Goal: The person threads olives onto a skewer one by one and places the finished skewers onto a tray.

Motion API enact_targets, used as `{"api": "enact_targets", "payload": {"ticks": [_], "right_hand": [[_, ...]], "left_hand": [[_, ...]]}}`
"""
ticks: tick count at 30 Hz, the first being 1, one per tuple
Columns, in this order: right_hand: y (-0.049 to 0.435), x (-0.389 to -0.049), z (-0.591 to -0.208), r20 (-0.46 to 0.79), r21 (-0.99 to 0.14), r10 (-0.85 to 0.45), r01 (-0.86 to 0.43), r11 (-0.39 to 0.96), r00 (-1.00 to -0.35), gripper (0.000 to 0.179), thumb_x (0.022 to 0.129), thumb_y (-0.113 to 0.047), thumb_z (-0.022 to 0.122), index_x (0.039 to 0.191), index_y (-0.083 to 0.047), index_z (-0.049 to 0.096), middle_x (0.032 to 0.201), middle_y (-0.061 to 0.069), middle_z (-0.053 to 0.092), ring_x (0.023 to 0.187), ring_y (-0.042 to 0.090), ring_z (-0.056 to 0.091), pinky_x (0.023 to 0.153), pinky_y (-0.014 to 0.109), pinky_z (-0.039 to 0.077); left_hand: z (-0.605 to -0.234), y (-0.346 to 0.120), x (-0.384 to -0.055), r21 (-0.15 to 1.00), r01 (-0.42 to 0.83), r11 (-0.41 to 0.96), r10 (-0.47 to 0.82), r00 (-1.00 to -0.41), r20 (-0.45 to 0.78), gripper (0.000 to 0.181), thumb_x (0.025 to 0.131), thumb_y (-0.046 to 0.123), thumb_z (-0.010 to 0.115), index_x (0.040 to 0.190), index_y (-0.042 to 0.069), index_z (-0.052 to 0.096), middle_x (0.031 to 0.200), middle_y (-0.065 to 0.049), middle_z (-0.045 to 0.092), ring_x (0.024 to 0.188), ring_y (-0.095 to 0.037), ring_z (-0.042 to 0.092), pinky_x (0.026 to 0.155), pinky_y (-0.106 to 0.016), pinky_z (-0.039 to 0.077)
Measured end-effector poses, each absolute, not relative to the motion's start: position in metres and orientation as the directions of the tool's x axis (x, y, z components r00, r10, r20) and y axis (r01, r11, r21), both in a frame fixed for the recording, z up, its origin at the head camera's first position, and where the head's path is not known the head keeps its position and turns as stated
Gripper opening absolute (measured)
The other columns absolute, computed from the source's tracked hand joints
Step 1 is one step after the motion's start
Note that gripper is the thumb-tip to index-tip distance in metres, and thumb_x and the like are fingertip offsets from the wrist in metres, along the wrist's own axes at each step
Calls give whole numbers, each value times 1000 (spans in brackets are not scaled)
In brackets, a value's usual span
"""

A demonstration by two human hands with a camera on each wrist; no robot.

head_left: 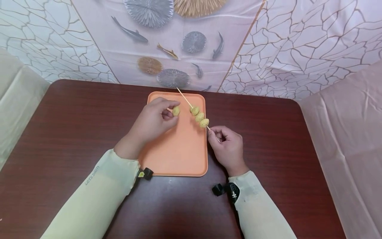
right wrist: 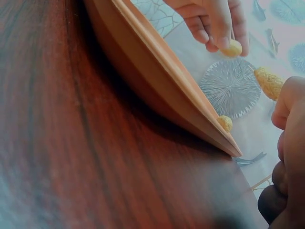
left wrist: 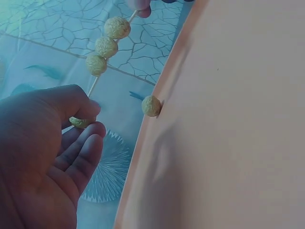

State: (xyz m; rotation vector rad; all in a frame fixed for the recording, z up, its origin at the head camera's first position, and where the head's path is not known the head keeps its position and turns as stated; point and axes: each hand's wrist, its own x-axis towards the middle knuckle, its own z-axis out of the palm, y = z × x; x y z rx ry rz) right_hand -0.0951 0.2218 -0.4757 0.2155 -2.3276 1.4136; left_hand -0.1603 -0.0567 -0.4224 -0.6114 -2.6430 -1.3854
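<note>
Thumb and fingers of my left hand (head_left: 153,119) pinch a small, wrinkled yellow ball (head_left: 176,111) above the tray. In my right hand (head_left: 229,147) is the lower end of a thin wooden skewer (head_left: 185,97), held slanting with its point up and away. Three similar balls (head_left: 199,117) sit threaded close together on the skewer, nearer the right hand than the point. The pinched ball is left of the skewer, apart from it in the head view. Another loose ball (left wrist: 151,106) lies on the orange tray (head_left: 179,159), near its edge.
The tray lies on a dark reddish wooden table (head_left: 268,132), towards its far side. Behind the table hangs a patterned cloth (head_left: 209,66) with fish and round motifs. Each wrist wears a small black device (head_left: 219,189).
</note>
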Motion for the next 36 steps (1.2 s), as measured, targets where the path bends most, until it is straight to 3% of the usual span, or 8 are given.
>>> {"api": "enact_targets", "payload": {"ticks": [8, 19, 26, 36], "right_hand": [[223, -94, -475, 415, -802, 5, -364, 473, -910, 9, 100, -14, 82, 96, -7, 86, 64, -2, 57, 58, 7, 48, 55, 17, 39], [222, -94, -478, 423, -789, -72, -406, 462, -903, 7, 100, -13, 83, 96, -7, 86, 66, -1, 60, 59, 7, 49, 56, 17, 40], [224, -92, -477, 406, -766, -119, -408, 496, -906, 5, 100, -14, 81, 97, -12, 86, 66, -4, 59, 59, 7, 50, 58, 17, 42], [221, -93, -476, 422, -740, -165, -444, 505, -891, 4, 98, -10, 81, 96, -11, 85, 66, -5, 59, 59, 6, 50, 59, 15, 42]], "left_hand": [[-433, -64, -153, 817, 357, 453, 190, -934, 302, 43, 93, 1, 84, 136, 7, 80, 119, -9, 74, 93, -22, 79, 87, -32, 68], [-447, -80, -162, 852, 337, 399, 29, -934, 356, 46, 93, -3, 82, 138, 7, 80, 116, -15, 71, 95, -25, 77, 81, -14, 58], [-451, -84, -165, 876, 322, 359, -49, -931, 362, 48, 96, -2, 81, 143, 9, 78, 126, -16, 70, 99, -23, 76, 83, -18, 60], [-461, -87, -170, 884, 320, 341, -74, -928, 364, 50, 97, -3, 80, 145, 12, 77, 126, -16, 68, 96, -20, 71, 81, -19, 58]]}}
